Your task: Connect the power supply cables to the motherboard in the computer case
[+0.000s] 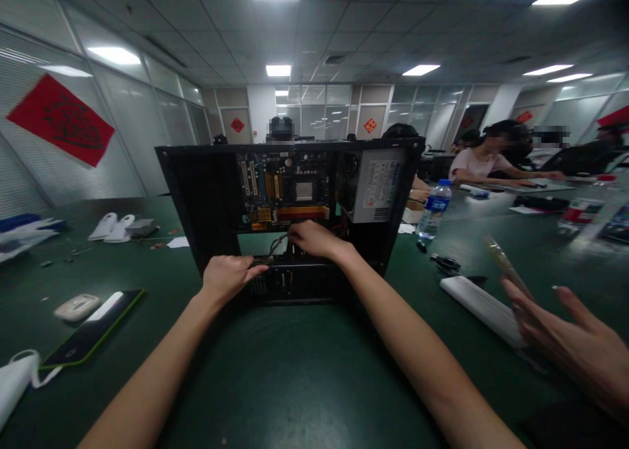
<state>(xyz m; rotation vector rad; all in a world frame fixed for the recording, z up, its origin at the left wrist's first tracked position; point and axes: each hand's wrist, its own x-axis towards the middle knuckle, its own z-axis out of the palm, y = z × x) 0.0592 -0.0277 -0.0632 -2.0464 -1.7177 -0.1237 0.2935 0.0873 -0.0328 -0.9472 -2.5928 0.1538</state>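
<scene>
A black computer case [415, 164] stands on its side in front of me with its open side facing me. Inside it are a motherboard [314, 167] and a silver power supply [378, 187]. My right hand [317, 239] reaches in below the motherboard, its fingers closed on a thin dark cable [279, 241]. At the lower left of the opening is my left hand [227, 275], thumb and fingers pinched together around the other end of this cable. The case's lower rail lies right by the left thumb. My right fingertips are partly hidden.
On the green table [304, 370], a phone [93, 328] and a pale mouse-shaped object [77, 307] lie left. To the right are a water bottle [435, 210], a white bar-shaped object [481, 308] and another person's hand [574, 337] holding a phone. Someone sits farther back.
</scene>
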